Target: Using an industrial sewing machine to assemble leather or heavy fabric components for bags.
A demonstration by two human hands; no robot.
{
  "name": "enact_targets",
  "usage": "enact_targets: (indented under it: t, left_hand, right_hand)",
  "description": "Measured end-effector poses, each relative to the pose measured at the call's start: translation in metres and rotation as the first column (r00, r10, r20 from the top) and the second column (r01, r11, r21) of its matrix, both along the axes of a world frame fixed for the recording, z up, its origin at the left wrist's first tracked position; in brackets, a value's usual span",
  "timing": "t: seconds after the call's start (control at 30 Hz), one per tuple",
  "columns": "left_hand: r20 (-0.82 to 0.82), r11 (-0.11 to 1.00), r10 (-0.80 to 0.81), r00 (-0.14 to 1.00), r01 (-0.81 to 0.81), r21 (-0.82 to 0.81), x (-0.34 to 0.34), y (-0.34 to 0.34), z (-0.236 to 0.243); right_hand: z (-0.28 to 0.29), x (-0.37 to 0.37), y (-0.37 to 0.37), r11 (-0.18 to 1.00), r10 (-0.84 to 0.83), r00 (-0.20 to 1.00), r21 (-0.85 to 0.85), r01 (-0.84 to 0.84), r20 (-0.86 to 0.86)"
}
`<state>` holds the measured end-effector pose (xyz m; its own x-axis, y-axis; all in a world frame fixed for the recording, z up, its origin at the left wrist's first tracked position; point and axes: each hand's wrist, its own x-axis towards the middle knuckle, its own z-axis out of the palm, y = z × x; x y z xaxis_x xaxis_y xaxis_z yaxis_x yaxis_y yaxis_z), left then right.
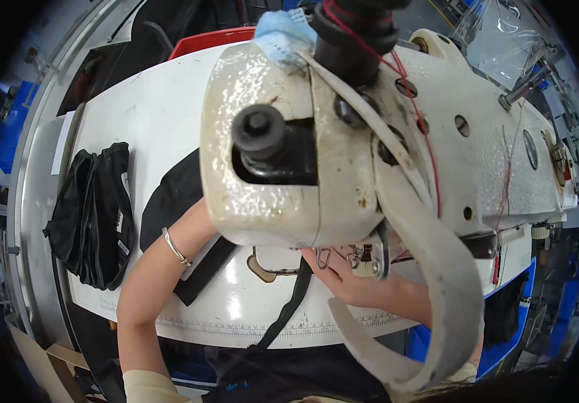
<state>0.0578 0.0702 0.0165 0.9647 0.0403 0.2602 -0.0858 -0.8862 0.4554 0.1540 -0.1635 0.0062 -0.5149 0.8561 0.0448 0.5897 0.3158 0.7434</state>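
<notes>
A cream industrial sewing machine head (262,215) covers much of the middle and hides the needle area. My left forearm, with a silver bangle (176,248) at the wrist, reaches over a black fabric piece (168,191). The left hand itself is behind the machine head, so its fingers do not show. From the right, my right hand (346,282) comes in beneath the head. Its fingers close at the upper part of a narrow black strap (291,302), the tips partly hidden. That strap runs down over the table's front edge toward my lap.
Folded black fabric pieces with white labels (95,215) lie on the white table (135,111) at the left. A curved cream guard (447,289) hangs at the right front. Red thread (430,161) runs down the machine. Behind stands a red bin (212,40); a blue tray (518,322) is at right.
</notes>
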Motion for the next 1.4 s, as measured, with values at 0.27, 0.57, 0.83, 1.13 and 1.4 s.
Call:
enact_targets:
  t: [0.27,0.57,0.83,1.13,1.4]
  left_hand:
    - [-0.041,0.999,0.001,0.999,0.001,0.049,-0.006,0.003,0.000]
    - [0.010,0.931,0.242,0.970,-0.235,0.279,-0.080,-0.070,0.063]
    - [0.139,0.897,0.430,0.892,-0.440,0.044,-0.163,-0.057,0.062]
    - [0.072,0.929,0.369,0.927,-0.369,-0.019,-0.117,-0.081,0.146]
    - [0.014,0.891,0.454,0.891,-0.454,0.003,-0.109,-0.046,0.147]
  right_hand:
    - [-0.008,-0.003,0.000,0.945,-0.195,0.528,-0.303,-0.124,-0.826]
    - [0.008,-0.032,-0.025,0.956,0.212,0.706,-0.006,-0.293,-0.676]
    - [0.025,-0.084,-0.044,0.857,0.258,0.254,0.099,-0.506,-0.932]
    - [0.007,-0.056,0.081,0.974,0.121,0.084,0.134,0.182,-0.989]
    - [0.013,-0.059,0.049,0.944,0.329,0.156,0.323,-0.063,-0.931]
